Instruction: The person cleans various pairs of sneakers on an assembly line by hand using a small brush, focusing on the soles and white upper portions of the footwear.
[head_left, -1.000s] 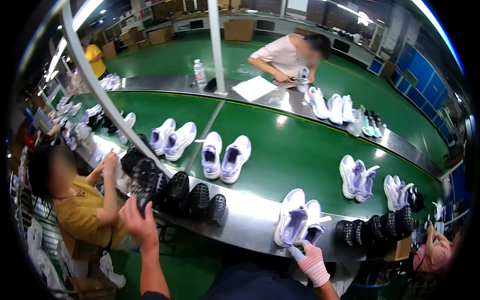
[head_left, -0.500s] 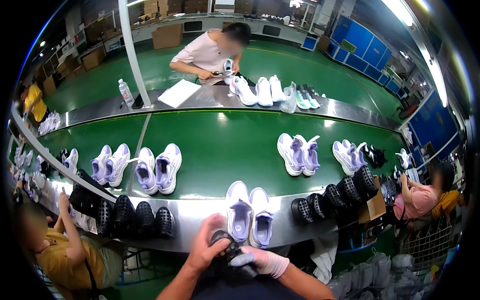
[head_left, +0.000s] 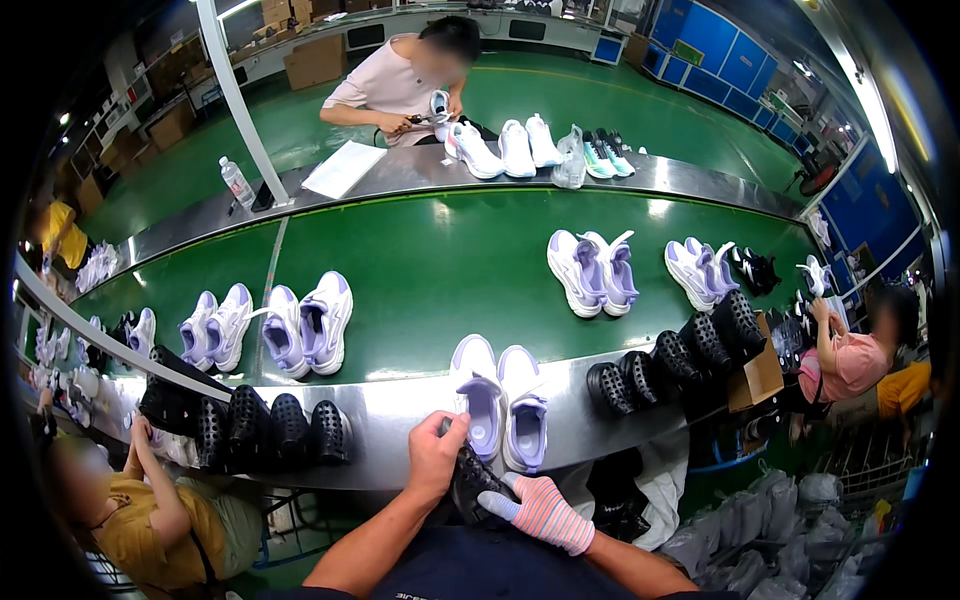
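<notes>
Since half a second ago both hands have lifted slightly toward the steel edge, and the dark piece between them now sits closer to the pale pair in front. Nearest the person, the bare left hand (head_left: 437,455) is clenched over the top of a black perforated shoe form (head_left: 472,482), while the right hand (head_left: 543,512), in a striped knit glove, has its fingers (head_left: 497,503) pressed against its lower side, so the two hands steady it from opposite sides, likely to keep it from twisting. It is held just below the rim of the steel table (head_left: 400,410), touching or nearly touching the white and lilac sneakers (head_left: 505,410) that stand toes-away right at the edge, within easy reach. To either side, rows of black forms (head_left: 270,430) lean on the same edge, and another row (head_left: 680,355) runs off to the right, stacked where seated workers can take them. Farther out, the green belt (head_left: 440,265) carries more lilac pairs (head_left: 590,270) spaced apart. Beyond it, a person in a pale shirt (head_left: 395,85) bends over white shoes (head_left: 500,150) on the far table.
</notes>
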